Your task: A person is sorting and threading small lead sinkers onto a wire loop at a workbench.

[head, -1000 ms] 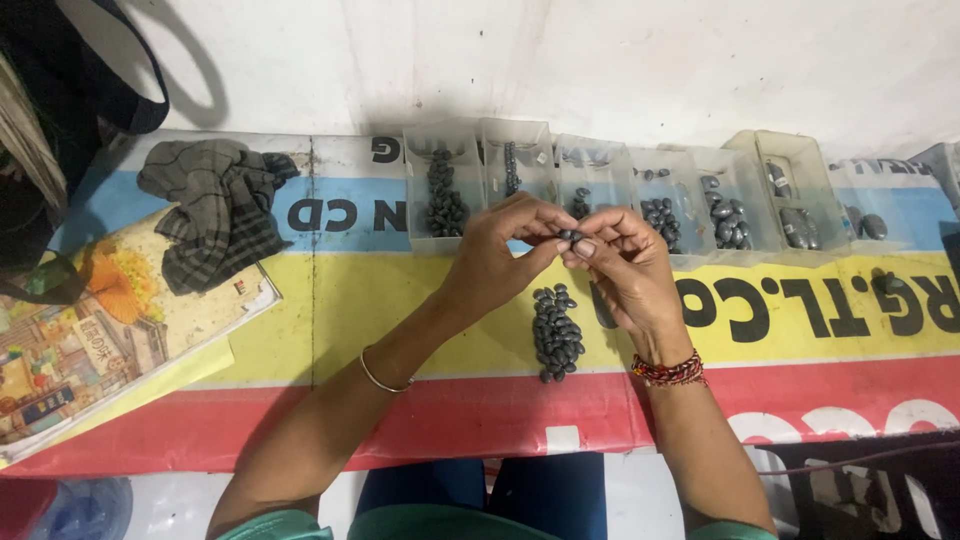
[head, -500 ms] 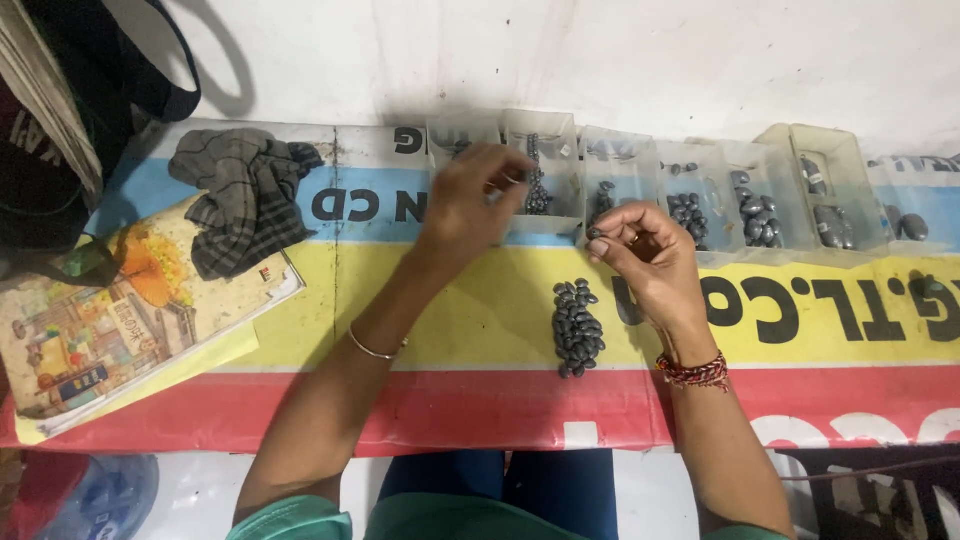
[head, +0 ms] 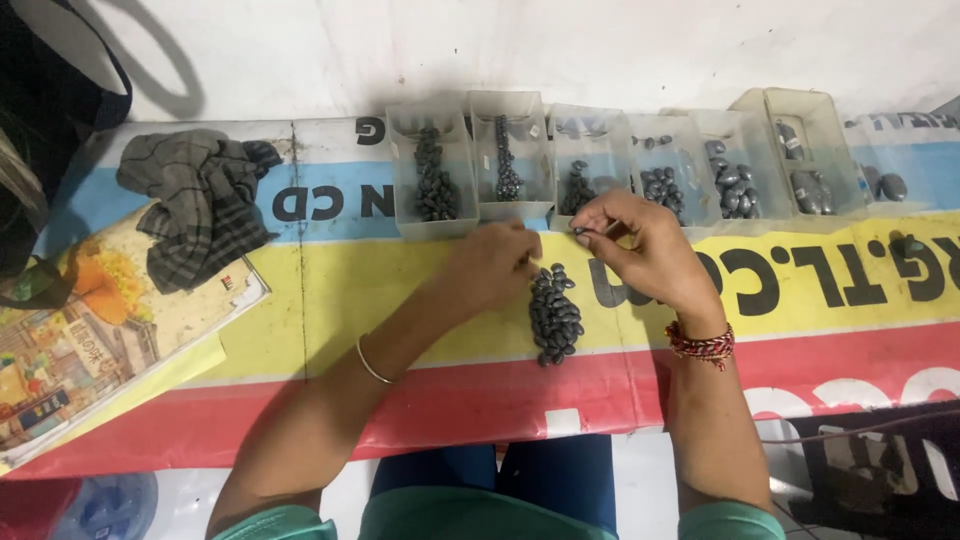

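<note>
Right hand (head: 640, 245) is pinching a small dark bead (head: 578, 231); left hand (head: 495, 265) is curling closed nr the bead pile (head: 555, 313). Beads prob hard, slick, light: fingertip grip.

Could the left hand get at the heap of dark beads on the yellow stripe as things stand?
Probably yes: the left hand sits just left of the heap of dark beads, with only bare banner between them; the right hand stays above it.

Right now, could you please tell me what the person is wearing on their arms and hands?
Left wrist: one thin silver bangle. Right wrist: a band of red and gold threads. Both forearms are bare; teal-green sleeves show only near the shoulders. No gloves.
</note>
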